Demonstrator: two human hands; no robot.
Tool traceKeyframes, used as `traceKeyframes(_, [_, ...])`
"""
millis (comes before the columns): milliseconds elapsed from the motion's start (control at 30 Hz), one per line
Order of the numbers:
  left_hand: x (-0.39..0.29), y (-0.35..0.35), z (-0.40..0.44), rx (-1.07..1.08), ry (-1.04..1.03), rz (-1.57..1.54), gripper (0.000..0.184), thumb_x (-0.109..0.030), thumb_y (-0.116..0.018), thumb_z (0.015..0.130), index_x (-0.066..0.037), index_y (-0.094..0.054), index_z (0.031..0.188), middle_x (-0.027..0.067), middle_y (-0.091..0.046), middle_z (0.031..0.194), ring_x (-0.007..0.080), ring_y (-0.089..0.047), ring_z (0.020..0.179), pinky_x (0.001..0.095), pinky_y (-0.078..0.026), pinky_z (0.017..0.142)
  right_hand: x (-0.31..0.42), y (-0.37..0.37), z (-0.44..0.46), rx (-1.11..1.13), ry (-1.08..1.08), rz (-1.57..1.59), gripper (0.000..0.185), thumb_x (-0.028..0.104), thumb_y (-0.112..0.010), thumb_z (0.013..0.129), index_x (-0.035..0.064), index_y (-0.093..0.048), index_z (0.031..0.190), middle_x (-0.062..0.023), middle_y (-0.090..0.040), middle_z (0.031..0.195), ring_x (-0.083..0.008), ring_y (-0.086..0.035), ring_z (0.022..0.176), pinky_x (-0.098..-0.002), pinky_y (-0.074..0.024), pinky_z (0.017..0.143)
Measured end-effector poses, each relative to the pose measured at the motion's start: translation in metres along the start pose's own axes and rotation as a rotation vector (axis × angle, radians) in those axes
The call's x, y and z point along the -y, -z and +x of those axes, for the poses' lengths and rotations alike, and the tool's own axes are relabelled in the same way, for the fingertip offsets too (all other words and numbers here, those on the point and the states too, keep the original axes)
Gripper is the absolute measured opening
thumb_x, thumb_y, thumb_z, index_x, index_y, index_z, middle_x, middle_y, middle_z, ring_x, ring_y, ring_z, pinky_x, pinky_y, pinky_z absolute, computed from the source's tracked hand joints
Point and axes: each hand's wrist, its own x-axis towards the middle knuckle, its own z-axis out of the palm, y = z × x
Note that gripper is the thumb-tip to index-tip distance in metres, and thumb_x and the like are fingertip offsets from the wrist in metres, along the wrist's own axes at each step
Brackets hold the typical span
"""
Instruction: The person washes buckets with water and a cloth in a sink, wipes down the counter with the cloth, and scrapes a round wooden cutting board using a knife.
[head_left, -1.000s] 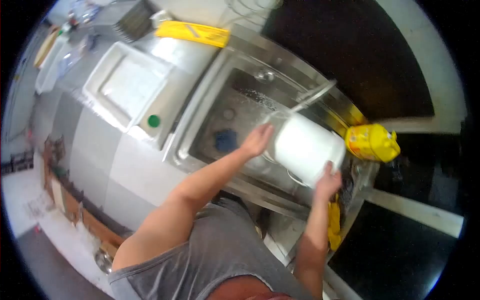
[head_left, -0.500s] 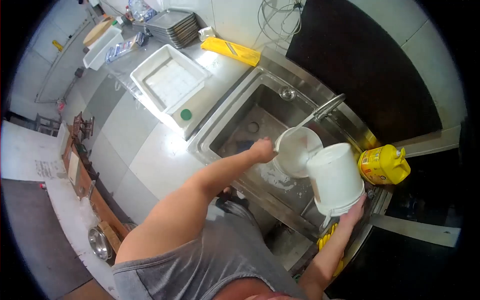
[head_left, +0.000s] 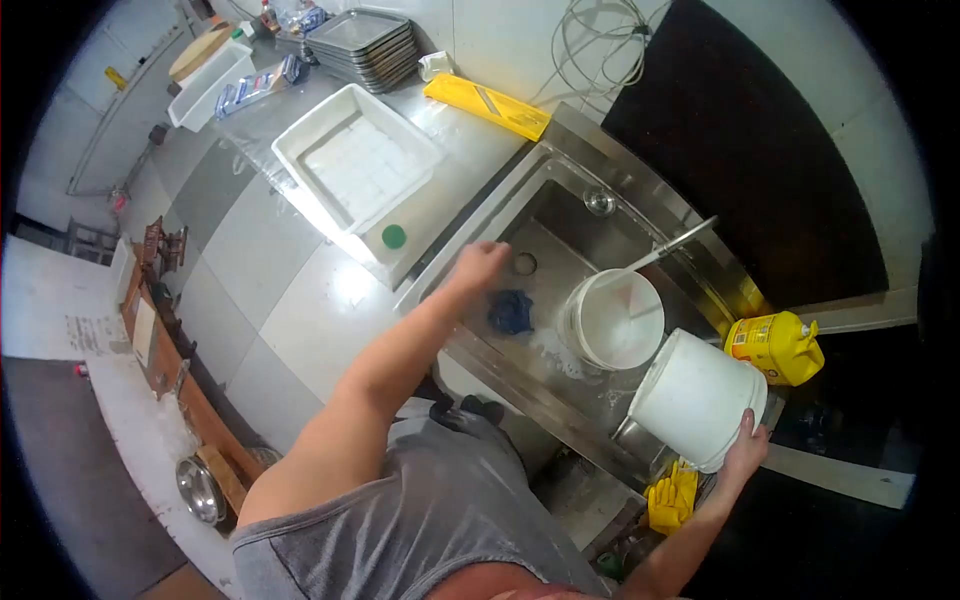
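1. Noting at centre right of the frame: steel sink (head_left: 560, 225), with upright white bucket (head_left: 620, 322) standing inside, mouth open, directly under the faucet (head_left: 685, 242).
2. Found inside the sink, left of that bucket: dark blue cloth (head_left: 510, 312) and round drain (head_left: 524, 263). Foam seen on the sink floor near the bucket.
3. Observed lower right: tilted white bucket (head_left: 695, 400), just beside the upright one; contact between the two cannot be told.
4. Crowding the right side: yellow jug (head_left: 775, 348), close to the tilted bucket. Seen below, at the sink's lower corner: yellow gloves (head_left: 672, 497).
5. Recorded upper left to upper centre, on the steel counter: stacked metal trays (head_left: 360, 50), yellow slicer (head_left: 488, 108), white tray (head_left: 355, 165), green lid (head_left: 394, 237). Seen above right: coiled wire (head_left: 605, 60) on the wall, beside a dark panel (head_left: 745, 150).
6. Checked right hand (head_left: 745, 455): gripping the tilted bucket at its right-hand end, forearm rising from the lower edge of the frame.
7. Checked left hand (head_left: 480, 265): fingers curled closed, holding nothing visible, above the sink's left rim, well apart from both buckets; arm reaching diagonally up from lower left.
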Motion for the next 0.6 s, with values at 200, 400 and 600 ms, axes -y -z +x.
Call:
traceKeyframes(200, [0.044,0.124,0.094,-0.125,0.172,-1.169,0.042,-0.042,-0.049,0.096,-0.003,-0.051,0.11,0.0103,-0.054,0.09,0.022,-0.055,0.078,0.0334,-0.046,0.064,0.109,0.009,-0.055,-0.098,0.083,-0.348,0.033,0.021,-0.067,0.086,-0.0033,-0.052,0.07,-0.0044,-0.053,0.066,-0.0139,-0.044,0.061,-0.032,-0.0419,0.059])
traceKeyframes(400, [0.038,0.2,0.091,-0.3,0.209,-1.307,0.05,-0.043,-0.041,0.099,0.004,-0.046,0.112,0.014,-0.052,0.106,0.0259,-0.053,0.089,0.0365,-0.046,0.071,0.215,0.003,-0.107,-0.153,0.268,-0.47,0.024,0.009,-0.071,0.08,0.0,-0.052,0.069,-0.0014,-0.052,0.063,-0.0087,-0.045,0.062,-0.0265,-0.0405,0.058])
traceKeyframes(600, [0.048,0.315,0.074,-0.423,0.199,-1.162,0.042,-0.039,-0.044,0.099,0.003,-0.045,0.109,0.0128,-0.051,0.099,0.026,-0.053,0.085,0.0352,-0.048,0.069,0.303,-0.049,-0.141,-0.028,0.578,-0.535,0.026,0.008,-0.077,0.073,0.001,-0.052,0.068,-0.0036,-0.053,0.06,-0.0091,-0.046,0.057,-0.027,-0.0408,0.053])
